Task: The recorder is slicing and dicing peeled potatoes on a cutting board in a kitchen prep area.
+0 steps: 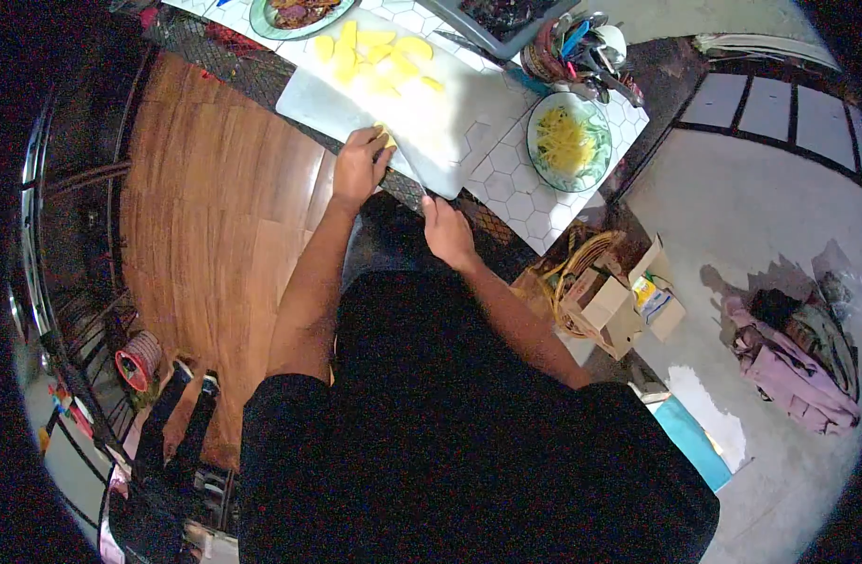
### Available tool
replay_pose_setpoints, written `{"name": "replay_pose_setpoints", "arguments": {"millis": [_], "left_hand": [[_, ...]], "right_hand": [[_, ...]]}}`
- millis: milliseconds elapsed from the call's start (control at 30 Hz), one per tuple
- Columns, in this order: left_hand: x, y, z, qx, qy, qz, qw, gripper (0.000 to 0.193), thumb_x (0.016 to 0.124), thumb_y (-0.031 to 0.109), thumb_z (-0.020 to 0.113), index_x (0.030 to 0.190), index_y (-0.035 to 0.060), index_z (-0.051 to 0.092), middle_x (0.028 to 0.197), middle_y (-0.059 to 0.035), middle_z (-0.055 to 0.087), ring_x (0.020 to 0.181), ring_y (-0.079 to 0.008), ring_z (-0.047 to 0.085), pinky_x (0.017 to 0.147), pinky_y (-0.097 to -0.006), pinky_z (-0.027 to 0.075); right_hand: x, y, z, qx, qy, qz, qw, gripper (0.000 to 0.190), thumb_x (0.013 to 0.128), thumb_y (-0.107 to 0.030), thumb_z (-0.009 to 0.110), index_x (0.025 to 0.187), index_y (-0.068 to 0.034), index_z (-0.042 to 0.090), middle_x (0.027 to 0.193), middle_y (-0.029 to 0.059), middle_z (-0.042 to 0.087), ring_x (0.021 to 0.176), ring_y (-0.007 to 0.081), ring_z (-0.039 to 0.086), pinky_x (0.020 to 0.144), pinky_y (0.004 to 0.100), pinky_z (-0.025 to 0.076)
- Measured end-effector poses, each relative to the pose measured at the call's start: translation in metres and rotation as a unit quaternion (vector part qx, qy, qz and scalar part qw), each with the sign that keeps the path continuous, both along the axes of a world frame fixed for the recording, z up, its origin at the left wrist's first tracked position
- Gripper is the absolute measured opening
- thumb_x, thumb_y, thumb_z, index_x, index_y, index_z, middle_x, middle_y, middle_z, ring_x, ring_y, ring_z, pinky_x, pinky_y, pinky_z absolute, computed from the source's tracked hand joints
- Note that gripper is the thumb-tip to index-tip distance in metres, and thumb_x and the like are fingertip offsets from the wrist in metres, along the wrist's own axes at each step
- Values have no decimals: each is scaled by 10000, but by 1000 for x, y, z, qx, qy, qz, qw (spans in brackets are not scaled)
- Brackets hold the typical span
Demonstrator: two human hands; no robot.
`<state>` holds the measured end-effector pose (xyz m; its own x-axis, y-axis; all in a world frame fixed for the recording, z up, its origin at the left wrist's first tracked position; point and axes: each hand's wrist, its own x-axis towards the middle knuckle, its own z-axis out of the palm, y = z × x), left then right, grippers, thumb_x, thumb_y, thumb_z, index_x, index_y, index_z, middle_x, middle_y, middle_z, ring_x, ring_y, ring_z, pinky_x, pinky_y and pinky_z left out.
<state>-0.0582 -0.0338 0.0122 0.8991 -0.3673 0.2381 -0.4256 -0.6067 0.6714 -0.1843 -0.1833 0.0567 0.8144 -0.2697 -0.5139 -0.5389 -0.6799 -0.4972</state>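
Note:
My left hand pinches a small yellow piece, likely potato, at the near edge of a white cutting board. In my right hand is a kitchen knife, its handle hidden by the fingers and its blade reaching up beside the held piece. Several pale yellow slices lie spread over the far part of the board, where glare washes out some detail. To the right, thin yellow shreds sit on a green-patterned plate.
Beyond the board are a plate of food, a grey tray with dark contents and another knife. A utensil holder stands near the right plate. Cardboard boxes are below the table's right side. At lower left, another person's legs show.

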Motion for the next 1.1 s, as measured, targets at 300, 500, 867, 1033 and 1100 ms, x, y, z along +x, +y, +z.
{"name": "replay_pose_setpoints", "arguments": {"millis": [300, 500, 867, 1033, 1100], "left_hand": [[0, -3, 2, 1, 2, -1, 1000, 250, 795, 142, 675, 965, -41, 673, 1045, -186, 629, 1014, -333, 575, 873, -384, 478], [-1, -1, 1, -3, -2, 3, 1000, 244, 791, 142, 680, 954, -39, 676, 1047, -185, 632, 1005, -332, 580, 864, -386, 484], [-1, -3, 5, -22, -12, 7, 1000, 226, 782, 128, 687, 935, -38, 676, 1047, -178, 635, 997, -327, 587, 862, -383, 490], [-1, -3, 3, -18, 6, 16, 1000, 238, 767, 125, 697, 941, -37, 677, 1050, -174, 636, 1014, -320, 584, 873, -380, 488], [-1, -3, 3, -16, 3, 16, 1000, 240, 768, 128, 696, 943, -36, 678, 1051, -175, 635, 1017, -321, 583, 874, -380, 487]], "right_hand": [[52, 10, 2, 8, 10, -2, 1000, 484, 963, -394, 358, 970, 3, 635, 938, 282, 623, 900, 473, 586, 807, 551, 452], [30, 2, 7, 11, -15, 5, 1000, 496, 963, -396, 352, 948, 15, 629, 943, 287, 618, 892, 480, 583, 807, 543, 455], [-9, -11, -1, 25, 1, 13, 1000, 482, 981, -388, 303, 1021, -10, 598, 1014, 267, 601, 957, 482, 538, 833, 543, 412], [-8, -16, -13, 22, -17, -22, 999, 482, 982, -385, 307, 963, -10, 609, 955, 263, 613, 911, 474, 556, 794, 539, 423], [-5, -25, -10, -11, -50, 34, 998, 480, 980, -391, 315, 956, -14, 611, 921, 262, 616, 885, 464, 568, 768, 535, 432]]}}
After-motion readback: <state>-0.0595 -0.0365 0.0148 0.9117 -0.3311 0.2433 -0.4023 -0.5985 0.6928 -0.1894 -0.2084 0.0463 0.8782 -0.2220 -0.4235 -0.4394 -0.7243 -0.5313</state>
